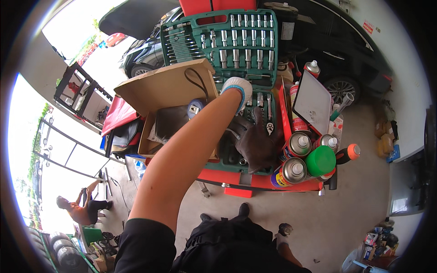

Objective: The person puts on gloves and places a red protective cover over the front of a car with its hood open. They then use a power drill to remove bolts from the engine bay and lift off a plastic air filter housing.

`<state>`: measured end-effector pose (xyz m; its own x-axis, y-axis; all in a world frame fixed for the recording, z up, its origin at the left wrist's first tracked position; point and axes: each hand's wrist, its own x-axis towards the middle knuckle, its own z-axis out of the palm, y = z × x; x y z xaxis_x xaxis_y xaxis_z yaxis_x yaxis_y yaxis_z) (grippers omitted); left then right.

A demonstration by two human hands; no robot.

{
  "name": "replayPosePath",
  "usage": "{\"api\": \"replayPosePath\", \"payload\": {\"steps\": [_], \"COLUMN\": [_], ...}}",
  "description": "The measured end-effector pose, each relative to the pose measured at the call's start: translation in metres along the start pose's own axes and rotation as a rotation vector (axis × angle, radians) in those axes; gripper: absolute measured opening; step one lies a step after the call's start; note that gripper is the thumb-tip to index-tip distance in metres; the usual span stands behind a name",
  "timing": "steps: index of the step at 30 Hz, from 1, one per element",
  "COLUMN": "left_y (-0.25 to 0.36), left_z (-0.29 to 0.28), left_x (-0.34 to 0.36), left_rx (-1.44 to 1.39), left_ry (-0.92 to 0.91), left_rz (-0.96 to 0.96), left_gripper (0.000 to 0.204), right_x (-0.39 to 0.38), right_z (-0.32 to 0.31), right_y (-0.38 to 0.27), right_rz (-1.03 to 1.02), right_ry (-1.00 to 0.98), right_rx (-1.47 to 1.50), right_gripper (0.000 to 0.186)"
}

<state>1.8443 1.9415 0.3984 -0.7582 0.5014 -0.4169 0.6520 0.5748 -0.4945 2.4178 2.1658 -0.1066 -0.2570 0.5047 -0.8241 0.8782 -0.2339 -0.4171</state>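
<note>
Our left hand [239,88] reaches over the tool case [216,26], probably picking — careful fingers called for next; our right hand [281,238] hangs low — we cannot tell either grip.

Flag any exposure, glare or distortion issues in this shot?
Head view: daylight at left is blown out to white; head view: the rim falls to black and the red cart's front edge bows; head view: sockets glint but read crisply, the left hand keeps a clear outline, and the black car loses detail.
</note>
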Motion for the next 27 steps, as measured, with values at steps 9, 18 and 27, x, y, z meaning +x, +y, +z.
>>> {"api": "replayPosePath", "payload": {"steps": [9,18,27], "left_y": [0.026,0.084,0.075], "left_z": [-0.027,0.135,0.291], "left_x": [-0.123,-0.387,-0.542], "left_rx": [-1.923,-2.484,-2.837], "left_ry": [0.758,0.843,1.426], "left_rz": [-0.392,-0.621,-0.391], "left_gripper": [0.032,0.040,0.060], "right_x": [-0.006,0.037,-0.196], "right_z": [0.008,0.031,0.166], "right_y": [-0.002,-0.050,-0.197], "right_rz": [-0.163,-0.561,-0.973], "right_ry": [-0.127,-0.446,-0.565], "right_rx": [-0.057,-0.795,-1.192], "right_gripper": [0.028,0.030,0.035]}}
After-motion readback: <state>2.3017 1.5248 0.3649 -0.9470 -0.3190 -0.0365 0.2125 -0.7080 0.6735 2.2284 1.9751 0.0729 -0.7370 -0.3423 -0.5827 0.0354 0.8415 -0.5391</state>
